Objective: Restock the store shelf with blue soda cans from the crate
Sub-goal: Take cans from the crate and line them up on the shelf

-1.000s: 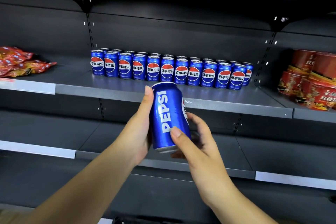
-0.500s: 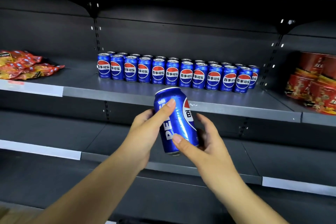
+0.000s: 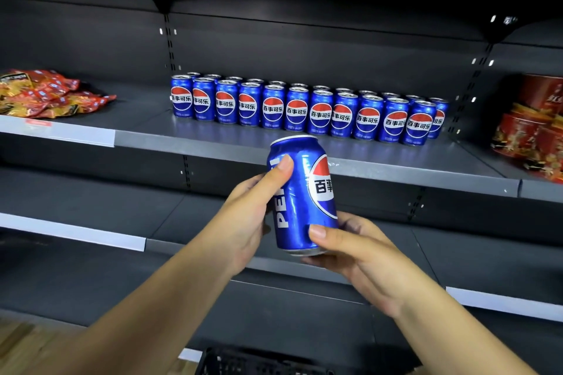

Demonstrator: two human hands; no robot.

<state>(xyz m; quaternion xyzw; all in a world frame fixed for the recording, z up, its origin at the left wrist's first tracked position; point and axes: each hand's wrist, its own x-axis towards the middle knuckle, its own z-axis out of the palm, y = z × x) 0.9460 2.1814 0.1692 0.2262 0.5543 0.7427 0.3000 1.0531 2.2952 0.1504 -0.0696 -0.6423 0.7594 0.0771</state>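
Note:
I hold one blue soda can (image 3: 300, 192) upright in front of the grey shelf (image 3: 213, 140), just below its front edge. My left hand (image 3: 246, 222) grips the can's left side with the thumb across the white lettering. My right hand (image 3: 350, 250) cups the can's bottom, thumb on its lower front. The red, white and blue logo faces right. On the shelf behind stand two rows of several blue cans (image 3: 304, 106), logos forward. A dark crate (image 3: 243, 362) shows at the bottom edge, its contents hidden.
Red and orange snack bags (image 3: 45, 94) lie on the shelf at the left. Red tins (image 3: 533, 131) are stacked at the right. Bare shelf surface lies in front of the can rows. A lower grey shelf (image 3: 91, 207) runs behind my arms.
The can has been turned in my hands so the round logo shows more and the lettering less. My left thumb has slid across the can's front. The can has risen slightly toward the shelf edge.

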